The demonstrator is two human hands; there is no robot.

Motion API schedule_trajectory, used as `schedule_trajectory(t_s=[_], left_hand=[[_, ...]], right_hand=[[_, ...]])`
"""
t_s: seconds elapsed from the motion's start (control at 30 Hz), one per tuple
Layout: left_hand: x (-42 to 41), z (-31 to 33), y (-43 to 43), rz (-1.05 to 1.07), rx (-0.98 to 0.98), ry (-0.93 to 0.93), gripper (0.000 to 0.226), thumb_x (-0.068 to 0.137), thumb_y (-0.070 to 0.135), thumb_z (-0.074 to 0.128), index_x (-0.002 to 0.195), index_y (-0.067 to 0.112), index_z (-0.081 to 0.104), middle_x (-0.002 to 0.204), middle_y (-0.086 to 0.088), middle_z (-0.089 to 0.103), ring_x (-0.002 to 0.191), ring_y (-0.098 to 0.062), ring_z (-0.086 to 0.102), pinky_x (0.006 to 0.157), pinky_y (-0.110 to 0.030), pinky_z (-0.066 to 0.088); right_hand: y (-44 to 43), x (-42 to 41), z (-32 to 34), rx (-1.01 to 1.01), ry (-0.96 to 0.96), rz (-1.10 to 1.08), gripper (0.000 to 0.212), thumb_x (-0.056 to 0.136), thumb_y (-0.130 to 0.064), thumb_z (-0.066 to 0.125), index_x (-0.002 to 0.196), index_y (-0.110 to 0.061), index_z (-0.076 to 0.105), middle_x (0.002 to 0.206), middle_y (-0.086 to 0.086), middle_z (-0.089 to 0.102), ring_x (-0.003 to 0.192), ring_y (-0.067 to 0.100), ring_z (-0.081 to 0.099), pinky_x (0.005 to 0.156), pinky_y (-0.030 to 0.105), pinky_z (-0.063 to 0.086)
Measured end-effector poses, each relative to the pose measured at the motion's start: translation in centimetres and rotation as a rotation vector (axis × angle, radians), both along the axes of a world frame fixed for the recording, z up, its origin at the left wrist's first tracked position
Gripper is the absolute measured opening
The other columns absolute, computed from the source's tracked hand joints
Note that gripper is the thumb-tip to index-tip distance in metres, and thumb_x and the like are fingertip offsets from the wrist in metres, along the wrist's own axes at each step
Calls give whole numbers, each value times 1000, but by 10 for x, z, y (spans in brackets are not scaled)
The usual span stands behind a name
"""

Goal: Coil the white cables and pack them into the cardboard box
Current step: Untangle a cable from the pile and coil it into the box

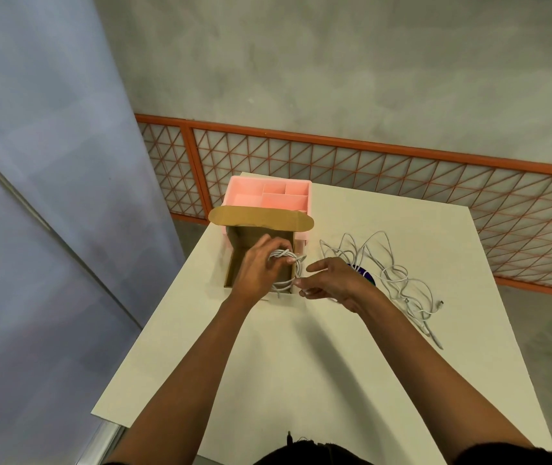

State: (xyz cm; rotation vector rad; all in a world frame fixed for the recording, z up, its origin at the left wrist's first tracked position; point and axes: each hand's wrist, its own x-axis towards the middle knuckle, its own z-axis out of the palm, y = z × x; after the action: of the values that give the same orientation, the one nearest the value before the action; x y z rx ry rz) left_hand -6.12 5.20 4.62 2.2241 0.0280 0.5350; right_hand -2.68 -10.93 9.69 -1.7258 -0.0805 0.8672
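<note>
text: none legible | round blue label (365, 275) on table – print too small

White table (301, 364), pale top. Cardboard box (233, 263) toward far left edge, open, flap (261, 219) leaning back against pink organiser (269, 193) — divided compartments, just behind. Left hand (256, 268) over box, fingers curled round coiled white cable (283, 254). Right hand (336, 280) just beside, fingers stretched out, tips touching coil's lower loop. Loose white cables (398, 276) tangled at right — beside dark blue disc (367, 276), partly hidden by right hand.
</note>
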Motion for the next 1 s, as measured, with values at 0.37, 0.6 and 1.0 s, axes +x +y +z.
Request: schedule_trajectory(t_s=[0.37, 0.6, 1.0], left_hand=[[-5, -12, 2, 55, 214, 7, 15, 90, 14, 62, 105, 12, 62, 99, -6, 54, 78, -23, 60, 64, -38, 56], [-8, -10, 1, -1, -5, 39, 28, 89, 34, 53, 100, 11, 65, 95, 1, 54, 83, -14, 57, 69, -17, 46], [-5, 4, -2, 21, -119, 1, 13, 87, 14, 66, 98, 8, 67, 96, 3, 58, 86, -3, 56, 74, -5, 41]], right_hand=[[1, -10, 6, -112, -101, 148, 21, 88, -3, 63, 108, 1, 68, 95, 9, 67, 74, 16, 61, 85, 29, 50], [-15, -14, 6, -158, -369, 311, 19, 89, -7, 62, 104, -10, 73, 84, -12, 57, 76, 9, 51, 66, 17, 41], [-34, -4, -5, -191, -412, 247, 13, 86, -12, 68, 96, -13, 75, 69, -7, 66, 67, 9, 62, 70, 24, 51]])
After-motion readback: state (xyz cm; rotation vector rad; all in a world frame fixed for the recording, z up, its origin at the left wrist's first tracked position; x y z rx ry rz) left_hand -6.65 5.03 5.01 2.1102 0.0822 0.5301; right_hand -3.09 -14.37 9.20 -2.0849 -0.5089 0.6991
